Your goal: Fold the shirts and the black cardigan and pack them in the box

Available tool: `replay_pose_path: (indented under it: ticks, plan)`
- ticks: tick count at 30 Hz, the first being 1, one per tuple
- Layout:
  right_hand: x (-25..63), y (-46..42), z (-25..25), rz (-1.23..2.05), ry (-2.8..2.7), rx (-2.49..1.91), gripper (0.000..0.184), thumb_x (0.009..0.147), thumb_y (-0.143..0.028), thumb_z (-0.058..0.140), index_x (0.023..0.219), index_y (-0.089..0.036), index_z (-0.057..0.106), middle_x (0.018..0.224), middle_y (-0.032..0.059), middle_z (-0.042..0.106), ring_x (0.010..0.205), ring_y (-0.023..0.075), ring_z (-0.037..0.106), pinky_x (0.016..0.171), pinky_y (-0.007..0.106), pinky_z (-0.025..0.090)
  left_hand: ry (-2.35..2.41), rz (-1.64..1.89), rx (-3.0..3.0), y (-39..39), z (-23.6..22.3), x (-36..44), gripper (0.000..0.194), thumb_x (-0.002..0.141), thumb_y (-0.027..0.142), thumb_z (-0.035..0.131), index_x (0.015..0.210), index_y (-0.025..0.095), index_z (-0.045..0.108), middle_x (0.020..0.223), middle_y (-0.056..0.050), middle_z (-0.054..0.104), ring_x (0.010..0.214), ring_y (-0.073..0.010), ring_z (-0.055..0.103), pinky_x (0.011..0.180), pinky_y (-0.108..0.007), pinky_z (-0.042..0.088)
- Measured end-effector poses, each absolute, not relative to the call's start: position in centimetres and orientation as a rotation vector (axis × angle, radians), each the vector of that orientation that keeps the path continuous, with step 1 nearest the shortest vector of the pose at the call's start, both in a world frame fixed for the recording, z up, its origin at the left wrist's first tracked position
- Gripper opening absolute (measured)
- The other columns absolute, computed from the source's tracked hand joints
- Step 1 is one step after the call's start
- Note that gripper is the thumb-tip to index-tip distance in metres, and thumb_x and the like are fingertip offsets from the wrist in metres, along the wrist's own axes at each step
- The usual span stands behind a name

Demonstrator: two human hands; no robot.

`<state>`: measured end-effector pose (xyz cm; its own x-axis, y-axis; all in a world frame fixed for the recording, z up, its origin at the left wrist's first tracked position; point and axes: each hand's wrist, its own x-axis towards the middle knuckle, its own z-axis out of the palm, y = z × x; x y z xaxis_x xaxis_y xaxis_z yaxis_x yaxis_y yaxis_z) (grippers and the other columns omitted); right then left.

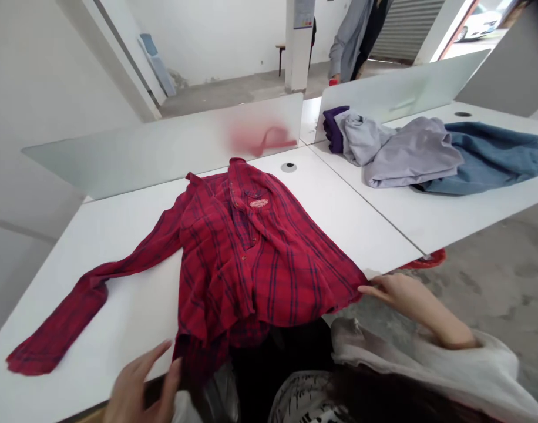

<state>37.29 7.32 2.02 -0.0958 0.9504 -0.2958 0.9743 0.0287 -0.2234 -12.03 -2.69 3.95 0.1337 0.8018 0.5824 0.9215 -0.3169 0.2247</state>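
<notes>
Red plaid shirt (234,264): right hand (410,299) fingers pinching hem (361,288); left hand (139,385) fingers open, just beside.

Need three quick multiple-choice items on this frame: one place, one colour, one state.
1. Where is the heap of grey and blue clothes?
A. On the concrete floor
B. Under the shirt
C. On the white desk to the right of the shirt

2. What colours is the plaid shirt?
A. Red with dark lines
B. Green and white
C. Yellow and black

3. How does the shirt's sleeve at the left of the view lie?
A. Tucked beneath the shirt
B. Stretched out on the desktop
C. Hanging to the floor

1 C: the heap rests on the white desk.
2 A: dark lines cross the red cloth.
3 B: it runs out across the desktop, its cuff lying there.
</notes>
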Motion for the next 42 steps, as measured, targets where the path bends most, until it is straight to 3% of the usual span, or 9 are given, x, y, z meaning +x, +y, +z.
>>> replay_pose_path:
  ticks: [6,15,19,23,25,28,31,35,42]
  plan:
    - [36.3,6.1,3.1,-1.236,2.494,2.155,0.037,0.088,-0.051,0.042,0.068,-0.021,0.050,0.064,-0.0001,0.057,0.060,0.0144,0.052,0.059,0.025,0.040,-1.469,-0.605,-2.508,4.8,0.3,-7.2,0.052,0.089,0.034,0.051,0.138,0.020,0.042,0.134,-0.012,0.055,0.127,-0.0292,0.048,0.101,-0.047,0.042]
    - [40.1,9.2,8.5,-1.863,1.944,2.895,0.034,0.072,-0.053,0.064,0.080,-0.023,0.051,0.057,-0.0038,0.051,0.048,0.0116,0.044,0.044,0.024,0.032,-1.556,-0.666,-2.605,3.1,-0.6,-9.6,0.052,0.089,0.032,0.050,0.139,0.024,0.041,0.133,-0.009,0.057,0.125,-0.0254,0.051,0.100,-0.044,0.046]
    - [43.3,13.9,11.5,-1.260,2.035,3.791,0.031,0.077,-0.043,0.055,0.103,-0.025,0.052,0.105,0.0099,0.064,0.090,0.0255,0.063,0.057,0.030,0.042,-1.644,-0.742,-2.553,2.0,-0.4,-10.5,0.045,0.088,0.028,0.049,0.133,0.024,0.049,0.131,-0.009,0.058,0.121,-0.0248,0.054,0.095,-0.041,0.049]
    - [42.1,15.5,11.5,-0.522,2.568,3.832,0.044,0.083,-0.039,0.051,0.126,-0.030,0.044,0.148,0.0077,0.038,0.131,0.0281,0.041,0.088,0.039,0.045,-1.764,-0.777,-2.452,0.6,-0.9,-11.3,0.041,0.088,0.030,0.052,0.129,0.024,0.052,0.126,-0.009,0.061,0.116,-0.0247,0.058,0.094,-0.041,0.050]
    - [39.3,14.1,9.9,-0.393,2.849,3.273,0.036,0.086,-0.044,0.052,0.117,-0.026,0.053,0.131,0.0107,0.054,0.117,0.0284,0.054,0.088,0.041,0.047,-1.853,-0.773,-2.406,-0.2,-1.2,-11.5,0.046,0.087,0.034,0.055,0.131,0.024,0.049,0.132,-0.011,0.057,0.121,-0.0269,0.054,0.098,-0.045,0.048]
    - [34.7,11.0,6.0,-0.943,2.818,2.213,0.032,0.091,-0.047,0.046,0.094,-0.020,0.063,0.091,0.0096,0.068,0.076,0.0215,0.063,0.066,0.036,0.052,-2.032,-0.763,-2.321,-1.3,-1.3,-11.7,0.053,0.086,0.036,0.055,0.136,0.024,0.043,0.148,-0.013,0.038,0.133,-0.0305,0.041,0.102,-0.050,0.043]
    - [31.7,8.6,2.6,-0.843,2.993,1.728,0.035,0.085,-0.051,0.056,0.099,-0.020,0.064,0.095,0.0103,0.064,0.084,0.0232,0.062,0.073,0.038,0.052,-2.115,-0.798,-2.324,-1.8,-1.1,-12.0,0.048,0.088,0.029,0.051,0.135,0.024,0.044,0.149,-0.012,0.037,0.135,-0.0280,0.039,0.103,-0.048,0.044]
    - [29.8,7.4,0.8,-0.851,3.060,1.773,0.025,0.086,-0.046,0.055,0.086,-0.021,0.058,0.088,0.0082,0.061,0.080,0.0222,0.059,0.071,0.038,0.051,-2.056,-0.782,-2.453,-1.3,-0.6,-12.8,0.037,0.085,0.025,0.049,0.122,0.024,0.058,0.137,-0.009,0.054,0.129,-0.0268,0.046,0.099,-0.046,0.047]
    - [29.7,8.0,3.8,-2.214,2.204,2.572,0.036,0.080,-0.051,0.061,0.099,-0.027,0.043,0.054,-0.0072,0.054,0.040,0.0118,0.045,0.036,0.020,0.034,-2.448,-1.198,-1.903,-0.7,0.5,-13.3,0.025,0.080,0.037,0.051,0.095,0.021,0.063,0.092,-0.004,0.071,0.082,-0.0198,0.068,0.071,-0.029,0.056]
